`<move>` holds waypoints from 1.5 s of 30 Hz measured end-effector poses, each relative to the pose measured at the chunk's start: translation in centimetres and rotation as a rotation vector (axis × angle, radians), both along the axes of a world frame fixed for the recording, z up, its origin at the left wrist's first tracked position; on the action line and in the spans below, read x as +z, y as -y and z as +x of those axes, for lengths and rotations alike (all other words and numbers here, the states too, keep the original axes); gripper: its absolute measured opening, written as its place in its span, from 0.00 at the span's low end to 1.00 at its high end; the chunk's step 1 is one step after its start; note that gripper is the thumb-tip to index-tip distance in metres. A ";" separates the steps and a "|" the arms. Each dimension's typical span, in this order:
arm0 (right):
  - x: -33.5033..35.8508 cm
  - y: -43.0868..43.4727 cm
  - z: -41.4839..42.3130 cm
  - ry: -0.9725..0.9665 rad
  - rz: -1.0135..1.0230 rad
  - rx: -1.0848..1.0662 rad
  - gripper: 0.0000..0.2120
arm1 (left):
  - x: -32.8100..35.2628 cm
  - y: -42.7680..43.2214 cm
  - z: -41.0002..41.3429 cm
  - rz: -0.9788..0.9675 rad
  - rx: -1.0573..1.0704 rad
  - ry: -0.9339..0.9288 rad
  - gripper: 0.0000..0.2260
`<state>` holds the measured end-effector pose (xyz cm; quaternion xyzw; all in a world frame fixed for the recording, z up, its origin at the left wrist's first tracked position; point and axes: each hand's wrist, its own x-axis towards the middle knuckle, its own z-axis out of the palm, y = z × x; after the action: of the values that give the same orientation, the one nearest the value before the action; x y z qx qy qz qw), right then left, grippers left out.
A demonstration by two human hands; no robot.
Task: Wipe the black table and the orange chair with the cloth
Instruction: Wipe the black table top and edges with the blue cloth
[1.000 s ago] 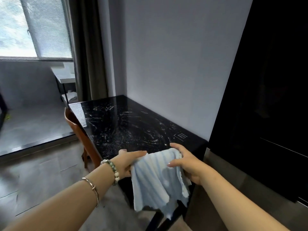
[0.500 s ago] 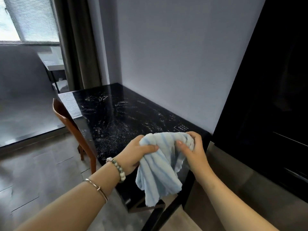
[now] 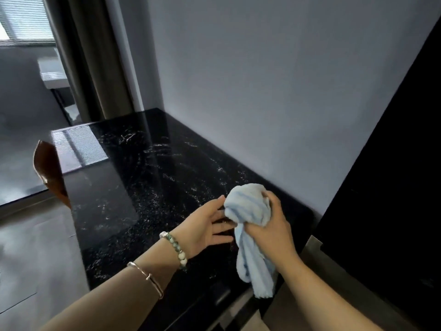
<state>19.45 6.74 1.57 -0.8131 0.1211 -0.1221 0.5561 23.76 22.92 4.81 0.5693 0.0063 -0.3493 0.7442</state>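
Bunching in the right hand (image 3: 272,225), the cloth (image 3: 250,211) touches the open left hand (image 3: 205,225).

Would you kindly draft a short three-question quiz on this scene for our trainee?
1. True or false: the cloth lies spread flat on the table.
2. Fill in: the fingers of the left hand are ___ (straight or curled).
3. Which hand grips the cloth? A) left hand B) right hand C) neither

Key: 1 false, it is bunched up in the right hand; 2 straight; 3 B.
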 end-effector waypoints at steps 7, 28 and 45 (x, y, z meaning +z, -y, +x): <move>-5.6 6.1 7.5 -0.611 -0.815 0.005 0.28 | -5.5 2.4 5.8 0.721 0.088 0.388 0.14; -10.5 10.6 11.7 -0.567 -0.714 -0.292 0.19 | -12.2 3.4 11.0 1.489 -0.680 0.554 0.49; -12.6 9.6 8.3 -0.410 -0.752 -0.191 0.16 | -12.4 3.1 11.2 1.448 -0.712 0.596 0.51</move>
<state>27.73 -2.87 -11.03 -0.9516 0.2507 -0.0447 0.1720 34.94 19.79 -7.59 0.9399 -0.1471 -0.3078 0.0146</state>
